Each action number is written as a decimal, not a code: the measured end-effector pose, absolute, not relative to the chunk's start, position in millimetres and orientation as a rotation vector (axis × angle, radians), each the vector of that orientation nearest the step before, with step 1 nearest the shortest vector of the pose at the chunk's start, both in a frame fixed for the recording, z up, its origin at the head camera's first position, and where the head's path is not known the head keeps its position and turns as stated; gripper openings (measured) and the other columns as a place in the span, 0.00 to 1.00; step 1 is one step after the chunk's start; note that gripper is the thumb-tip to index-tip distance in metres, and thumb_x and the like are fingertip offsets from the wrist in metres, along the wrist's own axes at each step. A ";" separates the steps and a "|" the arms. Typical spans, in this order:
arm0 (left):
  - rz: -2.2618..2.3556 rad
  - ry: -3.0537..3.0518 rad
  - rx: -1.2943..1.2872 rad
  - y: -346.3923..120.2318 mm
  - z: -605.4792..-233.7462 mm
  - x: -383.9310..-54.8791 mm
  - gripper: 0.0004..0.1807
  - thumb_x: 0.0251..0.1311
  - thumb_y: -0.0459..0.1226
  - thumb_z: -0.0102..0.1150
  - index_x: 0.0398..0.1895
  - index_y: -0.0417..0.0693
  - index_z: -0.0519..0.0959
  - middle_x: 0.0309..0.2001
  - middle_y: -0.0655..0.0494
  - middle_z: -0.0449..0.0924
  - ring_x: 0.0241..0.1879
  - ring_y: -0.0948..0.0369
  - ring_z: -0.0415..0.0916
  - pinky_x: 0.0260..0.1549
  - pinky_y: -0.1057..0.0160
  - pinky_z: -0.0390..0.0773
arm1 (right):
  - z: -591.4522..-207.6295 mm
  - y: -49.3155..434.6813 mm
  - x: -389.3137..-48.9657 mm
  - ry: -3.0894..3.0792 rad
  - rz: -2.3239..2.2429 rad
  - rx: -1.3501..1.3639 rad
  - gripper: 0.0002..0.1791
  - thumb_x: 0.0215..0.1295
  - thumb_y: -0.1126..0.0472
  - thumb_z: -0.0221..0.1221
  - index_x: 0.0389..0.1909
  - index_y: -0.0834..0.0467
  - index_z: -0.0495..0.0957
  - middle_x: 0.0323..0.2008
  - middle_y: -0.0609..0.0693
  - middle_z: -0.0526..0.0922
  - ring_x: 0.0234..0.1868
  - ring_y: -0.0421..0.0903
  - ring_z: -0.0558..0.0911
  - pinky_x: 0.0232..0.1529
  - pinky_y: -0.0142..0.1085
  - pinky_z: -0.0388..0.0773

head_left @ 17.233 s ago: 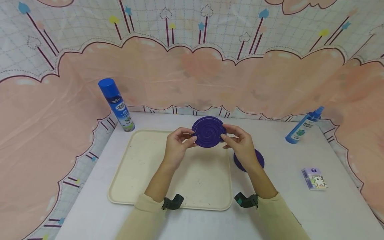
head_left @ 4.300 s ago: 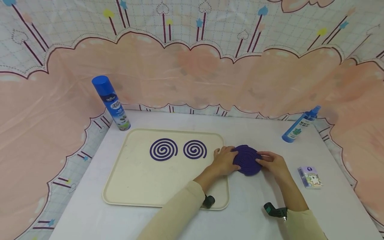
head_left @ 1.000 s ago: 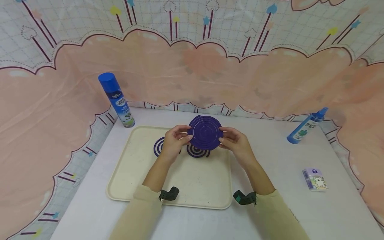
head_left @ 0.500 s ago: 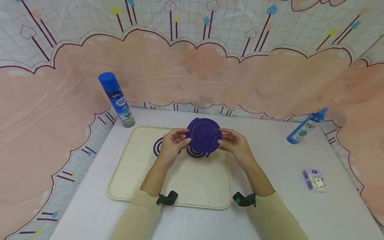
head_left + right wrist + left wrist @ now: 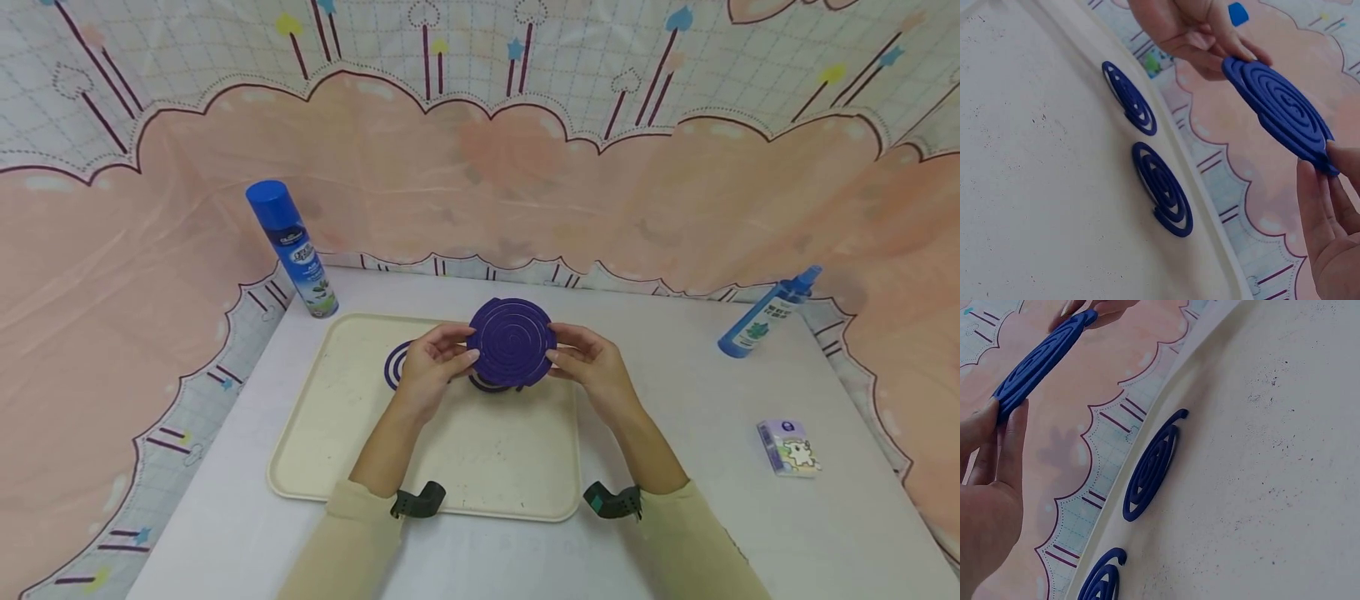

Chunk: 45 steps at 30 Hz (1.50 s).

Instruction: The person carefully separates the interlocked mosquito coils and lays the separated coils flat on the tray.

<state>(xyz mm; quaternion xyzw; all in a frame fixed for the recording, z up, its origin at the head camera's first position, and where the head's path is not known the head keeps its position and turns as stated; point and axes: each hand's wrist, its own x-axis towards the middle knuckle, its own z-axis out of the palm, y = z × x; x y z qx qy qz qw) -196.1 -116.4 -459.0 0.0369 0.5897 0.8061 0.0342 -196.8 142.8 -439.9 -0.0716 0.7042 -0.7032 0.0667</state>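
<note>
A dark blue double mosquito coil (image 5: 512, 342), its spirals packed tightly together, is held up above the tray's far part. My left hand (image 5: 431, 369) pinches its left edge between thumb and fingers. At the opposite edge my right hand (image 5: 596, 364) pinches it the same way. Two separate single coils lie flat on the cream tray (image 5: 495, 467). In the head view the left single coil (image 5: 394, 365) is partly covered by my left hand, and the other is mostly behind the held coil. Both show whole in the right wrist view, one coil (image 5: 1163, 189) nearer and one coil (image 5: 1129, 98) beyond.
A blue spray can (image 5: 294, 250) stands at the table's back left. Toward the back right is a blue spray bottle (image 5: 769, 313). A small purple-and-white box (image 5: 789, 448) lies on the right of the white table (image 5: 675, 400). A patterned cloth (image 5: 420, 183) hangs behind.
Two single coils came to lie on the tray after the earliest frame. Since then both hands lifted the double coil from the table right of the tray; over the last second it sank slightly.
</note>
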 end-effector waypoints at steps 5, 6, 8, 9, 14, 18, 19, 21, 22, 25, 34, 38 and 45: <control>2.502 1.766 0.132 -115.5 -460.2 -195.3 0.20 0.60 0.18 0.60 0.44 0.52 0.82 0.36 0.66 0.86 0.35 0.69 0.82 0.33 0.70 0.86 | -442.6 142.2 -196.6 2.108 -2.141 -0.199 0.26 0.67 0.71 0.62 0.66 0.68 0.71 0.47 0.38 0.85 0.43 0.33 0.87 0.45 0.32 0.88; 2.503 1.763 0.132 -115.4 -460.3 -195.2 0.20 0.60 0.18 0.60 0.44 0.52 0.82 0.36 0.66 0.86 0.35 0.69 0.82 0.33 0.70 0.86 | -443.4 142.1 -196.8 2.104 -2.144 -0.200 0.27 0.67 0.72 0.62 0.67 0.68 0.71 0.47 0.38 0.84 0.44 0.33 0.87 0.46 0.31 0.88; 2.506 1.757 0.129 -115.1 -460.4 -195.0 0.21 0.60 0.18 0.60 0.43 0.53 0.82 0.36 0.66 0.86 0.34 0.69 0.82 0.33 0.70 0.86 | -444.9 141.9 -197.3 2.095 -2.154 -0.198 0.27 0.67 0.72 0.62 0.67 0.69 0.70 0.46 0.37 0.85 0.44 0.33 0.87 0.46 0.31 0.87; 2.508 1.754 0.126 -114.9 -460.4 -195.0 0.21 0.60 0.17 0.60 0.43 0.54 0.82 0.36 0.66 0.87 0.34 0.69 0.82 0.33 0.70 0.86 | -445.7 141.6 -197.5 2.094 -2.158 -0.196 0.27 0.67 0.73 0.62 0.67 0.69 0.70 0.46 0.37 0.85 0.44 0.33 0.87 0.46 0.31 0.87; 2.511 1.735 0.128 -114.7 -461.0 -195.2 0.21 0.61 0.17 0.59 0.43 0.54 0.82 0.35 0.66 0.86 0.34 0.70 0.82 0.32 0.70 0.86 | -446.9 142.4 -197.6 2.113 -2.157 -0.191 0.26 0.68 0.72 0.62 0.66 0.70 0.71 0.46 0.37 0.85 0.45 0.33 0.87 0.45 0.31 0.88; 2.516 1.715 0.131 -114.3 -461.1 -194.9 0.22 0.61 0.17 0.58 0.42 0.55 0.82 0.35 0.66 0.86 0.33 0.70 0.82 0.32 0.70 0.86 | -445.9 142.0 -196.7 2.112 -2.155 -0.174 0.26 0.68 0.71 0.62 0.66 0.69 0.71 0.46 0.38 0.85 0.45 0.33 0.87 0.45 0.32 0.88; 2.516 1.710 0.134 -114.3 -461.3 -195.0 0.22 0.61 0.17 0.58 0.42 0.55 0.82 0.35 0.66 0.86 0.33 0.70 0.82 0.32 0.70 0.86 | -445.9 141.8 -196.4 2.107 -2.158 -0.166 0.26 0.68 0.71 0.62 0.66 0.69 0.72 0.46 0.39 0.85 0.45 0.34 0.87 0.46 0.33 0.88; 2.519 1.701 0.139 -114.1 -461.9 -195.1 0.22 0.61 0.17 0.58 0.42 0.56 0.82 0.35 0.66 0.87 0.33 0.70 0.82 0.32 0.70 0.86 | -446.0 141.5 -196.0 2.102 -2.161 -0.152 0.26 0.67 0.71 0.62 0.65 0.69 0.72 0.46 0.39 0.86 0.45 0.34 0.87 0.46 0.34 0.88; 2.522 1.697 0.140 -113.9 -462.6 -195.3 0.22 0.61 0.17 0.58 0.42 0.55 0.82 0.35 0.66 0.87 0.33 0.70 0.82 0.32 0.70 0.86 | -446.0 141.6 -196.0 2.097 -2.165 -0.148 0.25 0.67 0.72 0.62 0.65 0.70 0.72 0.45 0.39 0.86 0.45 0.34 0.87 0.45 0.34 0.88; 2.528 1.693 0.135 -113.2 -463.8 -195.3 0.21 0.61 0.17 0.58 0.42 0.54 0.82 0.35 0.66 0.87 0.33 0.70 0.82 0.32 0.70 0.86 | -445.9 141.8 -195.4 2.097 -2.172 -0.145 0.25 0.66 0.73 0.63 0.64 0.72 0.72 0.43 0.38 0.86 0.44 0.34 0.87 0.44 0.33 0.88; 2.521 1.752 0.061 -109.8 -463.9 -194.9 0.17 0.59 0.18 0.62 0.49 0.41 0.81 0.33 0.64 0.86 0.33 0.69 0.82 0.31 0.70 0.86 | -447.9 139.5 -195.2 2.157 -2.195 -0.113 0.27 0.62 0.75 0.65 0.63 0.71 0.73 0.40 0.35 0.87 0.42 0.33 0.87 0.42 0.32 0.88; 2.509 1.770 0.054 -109.3 -463.1 -194.5 0.18 0.59 0.19 0.62 0.52 0.36 0.79 0.33 0.63 0.86 0.33 0.69 0.81 0.31 0.70 0.86 | -450.1 138.8 -196.0 2.172 -2.215 -0.108 0.31 0.61 0.77 0.65 0.66 0.67 0.72 0.40 0.36 0.86 0.40 0.33 0.87 0.40 0.31 0.88; 2.515 1.757 0.040 -109.0 -463.2 -194.2 0.19 0.59 0.18 0.62 0.54 0.33 0.78 0.33 0.64 0.86 0.33 0.69 0.81 0.30 0.70 0.86 | -451.6 138.4 -195.5 2.302 -2.165 -0.139 0.29 0.59 0.76 0.67 0.63 0.67 0.76 0.53 0.57 0.85 0.43 0.33 0.85 0.42 0.30 0.88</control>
